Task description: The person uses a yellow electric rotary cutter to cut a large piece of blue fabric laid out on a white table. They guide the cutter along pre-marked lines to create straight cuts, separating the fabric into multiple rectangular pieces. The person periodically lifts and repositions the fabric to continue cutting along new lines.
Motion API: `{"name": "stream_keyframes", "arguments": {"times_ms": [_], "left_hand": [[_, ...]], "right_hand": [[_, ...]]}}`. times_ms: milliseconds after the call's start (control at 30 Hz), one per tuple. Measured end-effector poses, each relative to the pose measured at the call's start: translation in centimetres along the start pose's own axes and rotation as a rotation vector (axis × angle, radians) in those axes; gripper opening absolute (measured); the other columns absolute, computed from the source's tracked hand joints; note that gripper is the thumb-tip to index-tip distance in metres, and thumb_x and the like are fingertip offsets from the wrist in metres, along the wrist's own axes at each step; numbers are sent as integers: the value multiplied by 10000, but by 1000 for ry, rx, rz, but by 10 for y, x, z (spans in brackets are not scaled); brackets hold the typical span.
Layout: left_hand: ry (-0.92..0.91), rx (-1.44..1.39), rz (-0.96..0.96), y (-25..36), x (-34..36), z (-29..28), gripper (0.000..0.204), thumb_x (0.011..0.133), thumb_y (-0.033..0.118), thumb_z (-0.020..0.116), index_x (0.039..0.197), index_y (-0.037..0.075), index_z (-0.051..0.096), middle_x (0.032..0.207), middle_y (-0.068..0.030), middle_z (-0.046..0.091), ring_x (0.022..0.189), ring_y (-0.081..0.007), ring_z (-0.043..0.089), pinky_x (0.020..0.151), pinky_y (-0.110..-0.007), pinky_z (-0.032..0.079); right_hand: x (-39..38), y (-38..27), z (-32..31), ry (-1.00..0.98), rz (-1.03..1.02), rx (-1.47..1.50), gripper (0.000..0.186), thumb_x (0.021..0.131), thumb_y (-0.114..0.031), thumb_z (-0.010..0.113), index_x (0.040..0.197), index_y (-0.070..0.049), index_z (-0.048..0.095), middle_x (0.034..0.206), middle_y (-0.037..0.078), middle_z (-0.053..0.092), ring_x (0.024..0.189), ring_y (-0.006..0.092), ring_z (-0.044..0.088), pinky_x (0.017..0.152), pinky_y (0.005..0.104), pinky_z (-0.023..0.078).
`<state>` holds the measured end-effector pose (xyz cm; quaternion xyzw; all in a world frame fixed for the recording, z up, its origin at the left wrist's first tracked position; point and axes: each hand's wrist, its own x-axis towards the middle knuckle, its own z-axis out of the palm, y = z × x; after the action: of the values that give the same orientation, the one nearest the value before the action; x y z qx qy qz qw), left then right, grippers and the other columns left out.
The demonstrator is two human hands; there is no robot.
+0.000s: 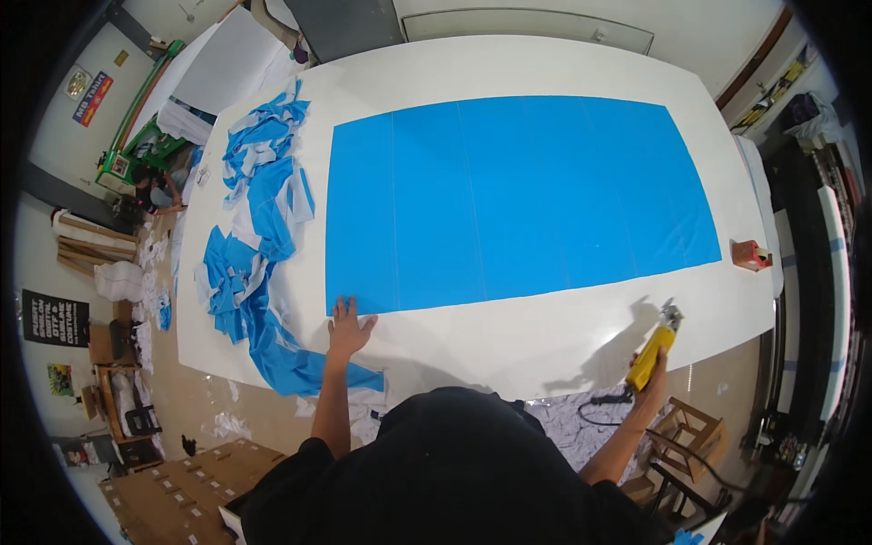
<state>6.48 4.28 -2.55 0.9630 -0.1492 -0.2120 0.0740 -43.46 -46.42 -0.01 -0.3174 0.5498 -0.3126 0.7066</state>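
While the left hand, scraps to its left, lies open at a corner of the blue cloth, the right hand grips a yellow tool. The cloth stretches ahead of both hands.

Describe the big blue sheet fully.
The big blue sheet is a broad, four-sided piece of even, bright blue, matte and fabric-like. Several faint pale lines run across it from near edge to far edge. It lies spread flat on the white table, with slight creasing toward its right end. Its edges look cleanly trimmed; the camera bends them. The left hand has its fingers on the near-left corner. Whether it is one layer or several, I can't tell.
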Motion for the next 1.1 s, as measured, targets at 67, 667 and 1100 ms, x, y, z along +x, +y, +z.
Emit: {"name": "stream_keyframes", "arguments": {"times_ms": [67, 667, 1100], "left_hand": [[-29, -4, 58, -6, -1, -13, 904, 933, 632, 599, 1597, 79, 334, 1672, -265, 207, 1528, -511, 202, 1164, -706, 239], [44, 75, 652, -122, 121, -60, 1144, 719, 664, 805, 1613, 131, 331, 1701, -223, 150, 1561, -471, 126, 1201, -677, 190], [52, 1, 685, -147, 130, -41, 1175, 714, 740, 770, 1639, 200, 286, 1719, -184, 116, 1587, -406, 73, 1253, -600, 108]], "right_hand": [[-38, 36, 14, -109, -13, 74, 639, 970, -508, 644, 1352, -11, 518, 1048, 171, 679, 831, 242, 688, 661, 356, 610], [-343, 236, 301, -379, -521, -1323, 721, 904, -259, 688, 1453, 70, 357, 1261, 363, 604, 1098, 502, 645, 916, 513, 543], [-370, 302, 352, -222, -568, -1359, 606, 913, -228, 691, 1336, 78, 384, 1151, 377, 589, 1011, 554, 624, 826, 570, 532]]}}
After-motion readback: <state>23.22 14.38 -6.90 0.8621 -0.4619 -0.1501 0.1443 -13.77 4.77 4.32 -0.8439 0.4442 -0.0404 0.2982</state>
